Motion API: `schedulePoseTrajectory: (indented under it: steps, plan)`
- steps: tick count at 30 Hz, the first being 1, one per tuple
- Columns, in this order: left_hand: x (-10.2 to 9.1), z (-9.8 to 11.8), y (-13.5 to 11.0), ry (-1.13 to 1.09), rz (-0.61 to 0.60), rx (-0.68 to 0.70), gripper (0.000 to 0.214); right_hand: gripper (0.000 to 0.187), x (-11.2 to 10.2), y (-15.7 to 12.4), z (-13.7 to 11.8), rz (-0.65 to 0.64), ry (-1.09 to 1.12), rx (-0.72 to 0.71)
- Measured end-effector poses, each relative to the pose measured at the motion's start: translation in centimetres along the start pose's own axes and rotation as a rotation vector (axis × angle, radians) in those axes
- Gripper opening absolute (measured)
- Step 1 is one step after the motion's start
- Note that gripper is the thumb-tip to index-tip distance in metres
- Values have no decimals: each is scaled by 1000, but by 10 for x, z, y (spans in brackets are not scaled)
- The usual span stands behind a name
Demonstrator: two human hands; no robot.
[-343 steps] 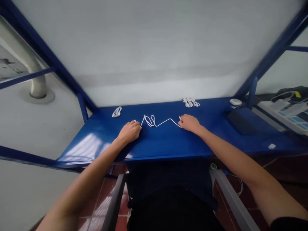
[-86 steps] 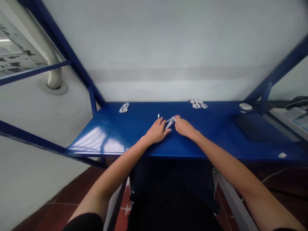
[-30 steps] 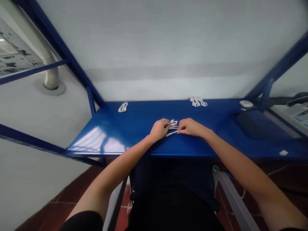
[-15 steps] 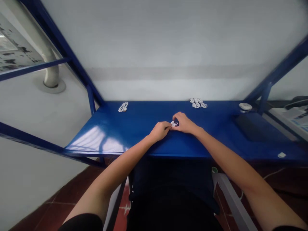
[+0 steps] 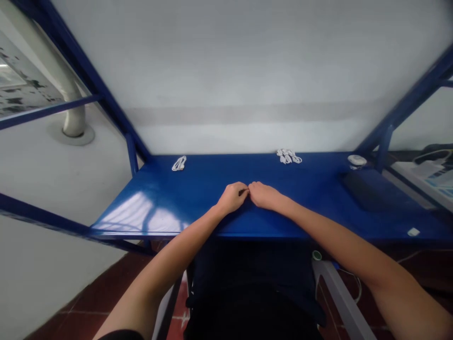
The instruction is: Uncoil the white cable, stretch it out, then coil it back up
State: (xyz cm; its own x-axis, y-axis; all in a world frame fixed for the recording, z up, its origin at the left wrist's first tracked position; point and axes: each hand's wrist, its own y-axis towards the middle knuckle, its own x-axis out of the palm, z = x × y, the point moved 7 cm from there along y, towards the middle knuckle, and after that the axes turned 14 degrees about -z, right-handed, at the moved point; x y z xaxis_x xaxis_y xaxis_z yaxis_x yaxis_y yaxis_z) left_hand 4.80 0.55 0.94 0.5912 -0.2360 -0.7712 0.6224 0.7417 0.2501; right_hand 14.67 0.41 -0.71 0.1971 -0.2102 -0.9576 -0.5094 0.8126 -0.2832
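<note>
My left hand [image 5: 234, 197] and my right hand [image 5: 262, 194] meet over the middle of the blue table, fingertips against each other. The left thumb and forefinger pinch together, with a small gap inside the curl. My right fingers are folded down in a closed grip. Between them is a small white coiled cable, seen half a second ago and now covered by the fingers. Behind and to the right lies a group of several bundled white cables [image 5: 289, 156]. A single looped white cable [image 5: 179, 163] rests at the back left.
The blue table [image 5: 198, 182] backs onto a pale wall, with blue frame posts at both sides. On the right are a round white object [image 5: 357, 160], a dark flat panel [image 5: 368, 189] and a small white piece [image 5: 413, 232] near the front edge.
My right hand has rotated and closed its fingers over the small white cable, hiding it. The left hand keeps its pinch. The view has tilted up slightly.
</note>
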Motion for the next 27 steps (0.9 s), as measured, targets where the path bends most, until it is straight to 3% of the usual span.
schedulePoseTrajectory:
  steps: [5, 9, 12, 16, 21, 24, 27]
  plan:
    - [-7, -18, 13, -113, 11, -108, 25, 24, 1, 3, 13, 12, 121, -35]
    - [-18, -18, 31, -15, 71, -146, 24, 19, -15, 9, 27, 77, 325, -10]
    - [-29, -19, 44, 40, 191, -233, 33, 14, -31, 15, 36, 136, 507, -14]
    - [-35, -26, 52, -4, 380, -333, 43, 10, -34, 25, 44, 127, 949, -39]
    - [-30, -24, 45, -101, 498, -380, 40, 15, -24, 30, 58, 415, 1406, 52]
    - [-24, -15, 41, -76, 473, -360, 42, 22, -14, 30, 60, 519, 1416, 99]
    - [-14, -8, 41, -14, 360, -330, 44, 35, -11, 25, 66, 634, 1298, 171]
